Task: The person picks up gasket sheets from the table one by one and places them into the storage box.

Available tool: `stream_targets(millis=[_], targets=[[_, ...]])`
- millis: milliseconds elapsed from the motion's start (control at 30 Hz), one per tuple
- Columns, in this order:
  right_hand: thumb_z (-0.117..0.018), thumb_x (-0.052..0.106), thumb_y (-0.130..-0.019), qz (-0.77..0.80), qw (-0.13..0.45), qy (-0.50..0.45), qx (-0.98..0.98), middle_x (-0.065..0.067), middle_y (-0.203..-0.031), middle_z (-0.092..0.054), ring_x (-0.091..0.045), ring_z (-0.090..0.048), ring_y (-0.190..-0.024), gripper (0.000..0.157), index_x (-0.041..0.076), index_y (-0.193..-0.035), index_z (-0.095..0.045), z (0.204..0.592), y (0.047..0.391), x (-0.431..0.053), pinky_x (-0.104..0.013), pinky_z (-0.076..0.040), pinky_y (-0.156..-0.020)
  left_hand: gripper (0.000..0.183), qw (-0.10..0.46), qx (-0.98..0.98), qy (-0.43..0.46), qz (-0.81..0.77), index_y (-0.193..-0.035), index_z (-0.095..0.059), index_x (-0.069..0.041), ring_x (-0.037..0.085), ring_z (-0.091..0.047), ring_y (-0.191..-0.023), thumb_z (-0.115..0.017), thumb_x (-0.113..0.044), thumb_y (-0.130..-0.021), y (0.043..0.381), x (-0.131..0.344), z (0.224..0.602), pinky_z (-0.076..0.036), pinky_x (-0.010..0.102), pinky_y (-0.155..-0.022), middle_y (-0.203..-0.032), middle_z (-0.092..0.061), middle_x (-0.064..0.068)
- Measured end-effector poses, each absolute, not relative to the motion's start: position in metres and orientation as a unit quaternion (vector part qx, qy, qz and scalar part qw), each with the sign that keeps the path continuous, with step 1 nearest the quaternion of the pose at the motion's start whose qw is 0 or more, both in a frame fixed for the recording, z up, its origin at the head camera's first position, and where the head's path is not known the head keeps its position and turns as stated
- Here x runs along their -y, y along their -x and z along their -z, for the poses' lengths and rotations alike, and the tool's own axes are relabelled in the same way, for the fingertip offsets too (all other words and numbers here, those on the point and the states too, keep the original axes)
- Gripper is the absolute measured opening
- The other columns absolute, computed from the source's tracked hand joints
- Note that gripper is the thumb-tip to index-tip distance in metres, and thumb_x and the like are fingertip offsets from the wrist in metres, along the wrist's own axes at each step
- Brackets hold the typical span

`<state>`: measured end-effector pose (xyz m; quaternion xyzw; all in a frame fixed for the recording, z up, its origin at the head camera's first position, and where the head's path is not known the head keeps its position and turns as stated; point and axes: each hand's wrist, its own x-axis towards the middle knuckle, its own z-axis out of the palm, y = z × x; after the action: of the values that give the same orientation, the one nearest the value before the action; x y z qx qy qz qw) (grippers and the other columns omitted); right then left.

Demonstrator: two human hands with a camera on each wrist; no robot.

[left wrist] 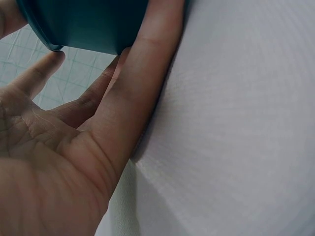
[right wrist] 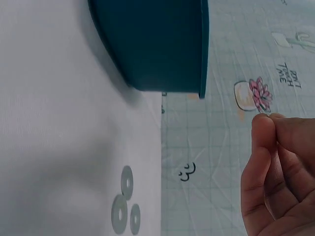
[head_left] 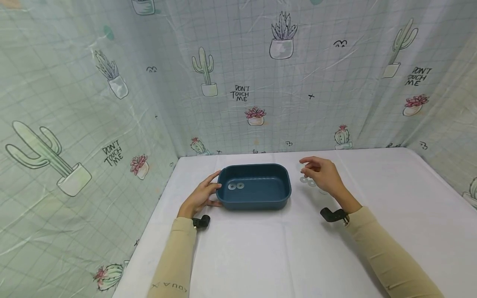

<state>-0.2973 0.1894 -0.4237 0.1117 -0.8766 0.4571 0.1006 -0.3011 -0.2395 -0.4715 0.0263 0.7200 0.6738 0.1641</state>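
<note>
My left hand (head_left: pixel 203 193) grips the left end of a dark blue rectangular tray (head_left: pixel 253 205), its fingers spread over the rim and outer wall. In the left wrist view that hand (left wrist: pixel 93 113) lies against the wall of the tray (left wrist: pixel 93 24). Inside the tray are two grey washers (head_left: pixel 240 186), side by side on the left. My right hand (head_left: pixel 323 173) is raised right of the tray, thumb and fingertips pinching what looks like a pale washer. The right wrist view shows the pinching fingers (right wrist: pixel 258 172), but the washer is hard to see there.
Several flat washers (right wrist: pixel 127 182) lie on the white tabletop (head_left: pixel 242 256), below and beside my right hand. A grid-patterned curtain (head_left: pixel 238 70) with cactus drawings stands along the table's back edge and left side.
</note>
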Motion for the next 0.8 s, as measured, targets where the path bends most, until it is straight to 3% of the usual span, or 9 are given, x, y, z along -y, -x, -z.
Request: stream_targets(millis=[200,367,633,800], targets=[[-0.07,0.013,-0.097,-0.468,0.079,-0.119,0.872,-0.014,-0.1,-0.075,-0.034,-0.073,-0.087,0.03,0.009,-0.127,-0.069,0.428,0.294,-0.175,-0.022,-0.054,-0.067,0.06,0.163,-0.721,-0.021,-0.673,-0.158,-0.034,-0.04,0.041,-0.051,-0.139,-0.053,-0.019,-0.105,0.3,0.24,0.472,-0.061,0.06,-0.082,-0.15,-0.046,0.023],[-0.071,0.012,-0.096,-0.478,0.074,-0.129,0.866,-0.012,-0.098,-0.075,-0.037,-0.072,-0.089,0.029,0.011,-0.126,-0.07,0.431,0.291,-0.163,-0.023,-0.054,-0.068,0.06,0.164,-0.722,-0.021,-0.672,-0.158,-0.034,-0.041,0.042,-0.05,-0.139,-0.053,-0.019,-0.105,0.3,0.241,0.473,-0.061,0.06,-0.083,-0.151,-0.046,0.023],[-0.07,0.009,-0.096,-0.499,0.064,-0.156,0.85,-0.013,-0.095,-0.074,-0.028,-0.072,-0.082,0.027,0.009,-0.123,-0.071,0.432,0.281,-0.143,-0.022,-0.054,-0.064,0.059,0.165,-0.723,-0.018,-0.671,-0.158,-0.035,-0.041,0.039,-0.053,-0.136,-0.052,-0.02,-0.106,0.3,0.241,0.474,-0.062,0.058,-0.083,-0.149,-0.046,0.022],[-0.071,0.008,-0.095,-0.509,0.055,-0.175,0.841,-0.019,-0.094,-0.074,-0.03,-0.072,-0.079,0.027,0.007,-0.122,-0.071,0.435,0.275,-0.127,-0.023,-0.051,-0.062,0.059,0.166,-0.721,-0.02,-0.672,-0.157,-0.035,-0.042,0.039,-0.053,-0.136,-0.052,-0.02,-0.106,0.299,0.241,0.472,-0.062,0.058,-0.083,-0.148,-0.047,0.022]])
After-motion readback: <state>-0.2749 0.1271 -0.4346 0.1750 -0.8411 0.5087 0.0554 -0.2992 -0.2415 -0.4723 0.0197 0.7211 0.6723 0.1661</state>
